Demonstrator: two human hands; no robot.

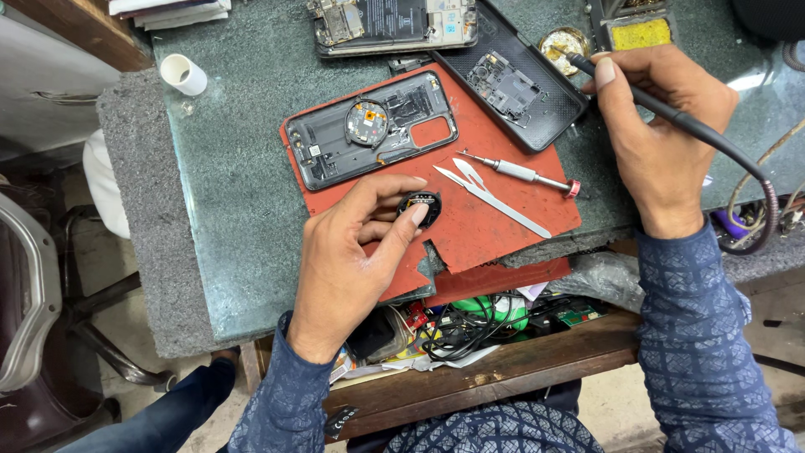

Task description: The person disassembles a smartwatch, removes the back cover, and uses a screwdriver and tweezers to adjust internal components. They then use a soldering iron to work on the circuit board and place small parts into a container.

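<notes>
My left hand (348,252) pinches a small round black part (421,207) against the red work mat (486,168). My right hand (662,134) grips a black soldering iron (671,117) like a pen, its tip dipped into a small round brass tin (565,41) at the back. On the mat lie an opened dark phone frame (369,130) with a round coil, metal tweezers (490,195) and a small screwdriver (520,174). A black phone back cover (511,80) rests at the mat's far corner.
Another opened phone (394,23) lies at the back of the green stone desktop (243,168). A white cylinder (184,74) lies at the left. A yellow sponge holder (639,32) stands back right. An open drawer (470,327) below holds cables and parts. Wires (755,210) hang at right.
</notes>
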